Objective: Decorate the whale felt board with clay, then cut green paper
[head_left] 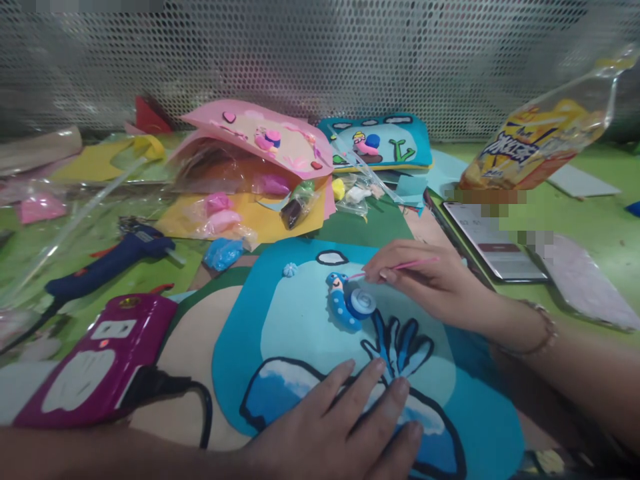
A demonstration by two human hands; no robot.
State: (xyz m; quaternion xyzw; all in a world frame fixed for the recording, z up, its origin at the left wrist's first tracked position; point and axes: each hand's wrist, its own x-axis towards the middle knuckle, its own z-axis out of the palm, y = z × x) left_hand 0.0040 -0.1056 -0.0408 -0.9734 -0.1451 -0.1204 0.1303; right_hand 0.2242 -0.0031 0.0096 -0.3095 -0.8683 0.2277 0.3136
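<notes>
A blue clay snail with white dots and a spiral shell is fixed on a blue card sheet with a paler blue middle. My right hand pinches a thin pink stick, its tip at the snail's head by the eyes. Fingers spread, my left hand lies flat on the lower part of the sheet, over a black-outlined blue and white shape. Between the hands is a blue plant shape outlined in black. A small pale blue clay piece sits at upper left.
To the left lie a dark blue glue gun and a purple power strip with a black plug and cable. Bagged clay, a pink decorated piece and a blue one lie behind. A phone and snack bag are right.
</notes>
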